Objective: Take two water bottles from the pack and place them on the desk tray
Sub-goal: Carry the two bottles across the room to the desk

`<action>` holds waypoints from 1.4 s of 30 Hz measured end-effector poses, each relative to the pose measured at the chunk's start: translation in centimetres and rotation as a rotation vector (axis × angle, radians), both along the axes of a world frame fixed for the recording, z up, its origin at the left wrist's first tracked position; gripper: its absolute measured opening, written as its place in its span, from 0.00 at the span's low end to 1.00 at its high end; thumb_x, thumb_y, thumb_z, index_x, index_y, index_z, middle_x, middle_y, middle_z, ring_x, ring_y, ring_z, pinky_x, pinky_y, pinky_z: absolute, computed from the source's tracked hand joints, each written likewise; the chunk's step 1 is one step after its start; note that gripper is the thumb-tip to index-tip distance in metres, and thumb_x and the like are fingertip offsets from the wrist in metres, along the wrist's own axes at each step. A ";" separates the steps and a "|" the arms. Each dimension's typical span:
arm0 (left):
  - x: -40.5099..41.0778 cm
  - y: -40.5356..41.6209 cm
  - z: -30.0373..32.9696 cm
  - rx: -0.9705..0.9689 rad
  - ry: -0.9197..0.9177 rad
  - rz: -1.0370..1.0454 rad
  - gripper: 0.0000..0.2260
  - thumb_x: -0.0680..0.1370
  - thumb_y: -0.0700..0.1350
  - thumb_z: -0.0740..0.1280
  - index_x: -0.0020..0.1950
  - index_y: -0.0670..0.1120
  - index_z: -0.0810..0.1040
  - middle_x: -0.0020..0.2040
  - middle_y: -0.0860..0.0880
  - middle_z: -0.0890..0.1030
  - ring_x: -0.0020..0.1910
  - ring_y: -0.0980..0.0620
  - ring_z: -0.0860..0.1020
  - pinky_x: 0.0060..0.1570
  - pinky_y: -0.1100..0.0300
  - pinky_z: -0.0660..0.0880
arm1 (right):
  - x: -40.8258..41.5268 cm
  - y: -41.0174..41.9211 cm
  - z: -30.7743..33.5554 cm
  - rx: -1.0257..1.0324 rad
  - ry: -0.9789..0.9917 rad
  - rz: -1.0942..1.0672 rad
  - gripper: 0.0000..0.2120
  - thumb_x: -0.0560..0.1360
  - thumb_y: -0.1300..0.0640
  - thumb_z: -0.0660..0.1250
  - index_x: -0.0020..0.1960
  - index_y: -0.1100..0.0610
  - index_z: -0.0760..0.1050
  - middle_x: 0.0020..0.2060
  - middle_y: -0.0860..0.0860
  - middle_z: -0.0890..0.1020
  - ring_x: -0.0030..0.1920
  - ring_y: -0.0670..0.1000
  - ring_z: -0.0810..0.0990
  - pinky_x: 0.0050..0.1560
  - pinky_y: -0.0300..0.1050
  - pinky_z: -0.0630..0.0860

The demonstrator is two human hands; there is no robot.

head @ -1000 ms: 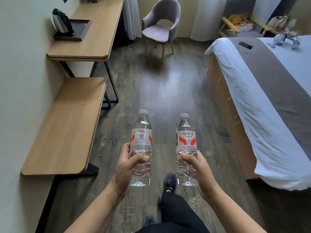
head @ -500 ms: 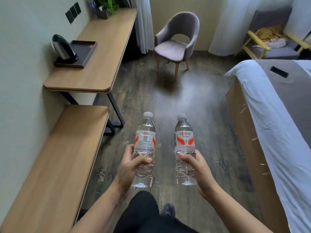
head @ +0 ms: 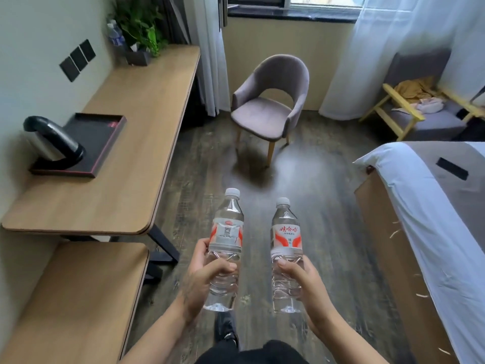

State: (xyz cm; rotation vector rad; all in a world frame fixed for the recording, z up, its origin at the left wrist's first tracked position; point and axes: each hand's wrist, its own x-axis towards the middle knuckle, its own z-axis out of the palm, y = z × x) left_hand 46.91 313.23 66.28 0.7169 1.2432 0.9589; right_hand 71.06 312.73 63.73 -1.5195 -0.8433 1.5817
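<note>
Each of my hands holds a clear water bottle with a white cap and a red-and-white label, upright over the floor. My left hand (head: 203, 275) grips the left bottle (head: 227, 233) around its lower half. The right bottle (head: 286, 236) is held the same way by my right hand (head: 304, 281). A black tray (head: 101, 135) with a reddish rim lies on the wooden desk (head: 136, 143) at the left, well ahead of the bottles. An electric kettle (head: 51, 140) stands on the tray's near end.
A lower wooden bench (head: 70, 306) runs along the left wall below the desk. A grey armchair (head: 270, 109) stands ahead on the dark wood floor. The bed (head: 430, 206) fills the right side. A potted plant (head: 139, 30) sits at the desk's far end.
I have walked forward with both bottles. The desk, tray and chair are now closer and lower in view. My grip on the bottles is unchanged.
</note>
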 end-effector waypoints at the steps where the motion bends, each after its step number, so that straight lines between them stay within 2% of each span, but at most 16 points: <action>1: -0.6 2.7 0.3 0.000 0.004 -0.014 0.33 0.64 0.44 0.78 0.68 0.46 0.76 0.56 0.38 0.89 0.53 0.36 0.88 0.57 0.39 0.81 | -0.4 2.5 0.3 0.004 -0.009 -0.009 0.33 0.64 0.39 0.77 0.65 0.54 0.81 0.56 0.55 0.90 0.57 0.57 0.89 0.55 0.56 0.84; 2: -1.1 5.2 0.3 0.002 0.005 -0.026 0.33 0.63 0.45 0.78 0.68 0.46 0.76 0.54 0.41 0.90 0.51 0.40 0.88 0.55 0.42 0.81 | -0.7 5.0 0.5 0.011 -0.023 -0.012 0.33 0.64 0.40 0.77 0.65 0.55 0.81 0.57 0.56 0.90 0.58 0.58 0.89 0.59 0.58 0.83; 4: -1.9 10.1 0.2 0.000 -0.020 -0.032 0.34 0.62 0.46 0.78 0.67 0.46 0.76 0.50 0.45 0.90 0.47 0.46 0.88 0.49 0.47 0.81 | -1.5 9.6 1.0 0.022 -0.019 -0.019 0.34 0.64 0.40 0.77 0.65 0.56 0.80 0.57 0.56 0.90 0.58 0.57 0.89 0.62 0.57 0.82; 7: -2.7 17.0 -0.2 -0.016 -0.042 -0.031 0.32 0.63 0.44 0.79 0.66 0.46 0.77 0.50 0.45 0.90 0.45 0.47 0.89 0.40 0.54 0.84 | -2.0 16.3 0.8 0.015 0.003 -0.035 0.34 0.64 0.42 0.78 0.65 0.57 0.80 0.55 0.55 0.90 0.55 0.54 0.90 0.55 0.49 0.84; 9: -2.9 21.7 -0.4 -0.018 -0.049 -0.018 0.31 0.63 0.44 0.79 0.65 0.47 0.78 0.50 0.44 0.90 0.45 0.45 0.89 0.42 0.51 0.84 | -2.2 21.1 0.5 0.010 0.020 -0.043 0.33 0.64 0.43 0.79 0.64 0.58 0.80 0.53 0.54 0.90 0.51 0.51 0.90 0.50 0.45 0.84; 11: -2.9 26.7 -1.1 -0.016 -0.026 -0.003 0.30 0.63 0.45 0.79 0.64 0.48 0.79 0.51 0.44 0.90 0.46 0.45 0.88 0.47 0.46 0.81 | -2.2 26.2 -0.2 -0.003 0.017 -0.028 0.33 0.64 0.42 0.79 0.63 0.57 0.81 0.52 0.54 0.90 0.49 0.49 0.89 0.50 0.47 0.83; 13: -2.6 31.8 -1.8 -0.012 -0.028 0.019 0.29 0.62 0.45 0.79 0.63 0.48 0.79 0.50 0.44 0.89 0.45 0.45 0.87 0.47 0.45 0.80 | -2.0 31.6 -0.8 -0.001 0.023 -0.005 0.32 0.64 0.40 0.78 0.63 0.55 0.81 0.51 0.51 0.90 0.48 0.47 0.89 0.49 0.47 0.81; 19: -1.6 46.3 -1.4 -0.020 -0.062 0.050 0.31 0.62 0.43 0.79 0.65 0.46 0.78 0.50 0.41 0.89 0.43 0.44 0.89 0.38 0.52 0.85 | -1.0 47.1 -0.6 -0.002 0.042 0.015 0.33 0.63 0.39 0.77 0.64 0.53 0.80 0.53 0.51 0.90 0.50 0.48 0.90 0.47 0.43 0.83; 23: -1.3 54.3 -0.5 -0.002 -0.045 0.060 0.31 0.64 0.41 0.78 0.66 0.45 0.77 0.49 0.43 0.90 0.42 0.46 0.89 0.37 0.55 0.84 | -1.1 55.8 0.6 0.007 0.032 0.048 0.33 0.66 0.41 0.77 0.66 0.55 0.78 0.54 0.51 0.90 0.50 0.48 0.90 0.50 0.45 0.83; 27: -1.6 60.9 -0.2 -0.009 -0.073 0.083 0.31 0.63 0.42 0.79 0.66 0.46 0.77 0.50 0.42 0.90 0.43 0.45 0.89 0.38 0.56 0.85 | -2.0 62.8 1.1 -0.004 0.039 0.064 0.35 0.62 0.37 0.76 0.65 0.51 0.77 0.53 0.48 0.90 0.51 0.47 0.90 0.48 0.41 0.83; 31: -2.9 68.0 -1.0 -0.030 -0.061 0.069 0.34 0.62 0.44 0.79 0.67 0.44 0.75 0.48 0.43 0.90 0.42 0.46 0.89 0.38 0.54 0.85 | -3.2 69.7 0.8 -0.012 0.017 0.046 0.35 0.61 0.38 0.77 0.64 0.52 0.78 0.54 0.50 0.90 0.50 0.48 0.90 0.48 0.42 0.84; 35: -4.7 74.6 -1.7 -0.035 -0.086 0.019 0.32 0.62 0.44 0.80 0.65 0.45 0.76 0.48 0.42 0.89 0.41 0.44 0.89 0.36 0.55 0.84 | -4.9 75.2 0.5 -0.004 0.000 -0.001 0.35 0.61 0.37 0.77 0.64 0.52 0.78 0.53 0.50 0.90 0.50 0.48 0.90 0.46 0.41 0.84; 38: -5.8 78.3 -1.8 -0.041 -0.089 -0.022 0.31 0.63 0.44 0.79 0.64 0.47 0.77 0.48 0.42 0.89 0.41 0.46 0.88 0.37 0.55 0.84 | -6.2 78.3 0.6 -0.015 0.005 -0.042 0.36 0.61 0.37 0.77 0.64 0.52 0.78 0.52 0.49 0.90 0.48 0.47 0.90 0.48 0.43 0.83; 42: -7.1 82.3 -1.8 -0.040 -0.067 -0.045 0.30 0.64 0.43 0.78 0.66 0.48 0.76 0.48 0.43 0.89 0.43 0.45 0.88 0.40 0.52 0.85 | -7.6 82.2 0.8 -0.005 0.000 -0.051 0.37 0.60 0.39 0.77 0.64 0.55 0.78 0.56 0.57 0.88 0.51 0.52 0.88 0.57 0.54 0.84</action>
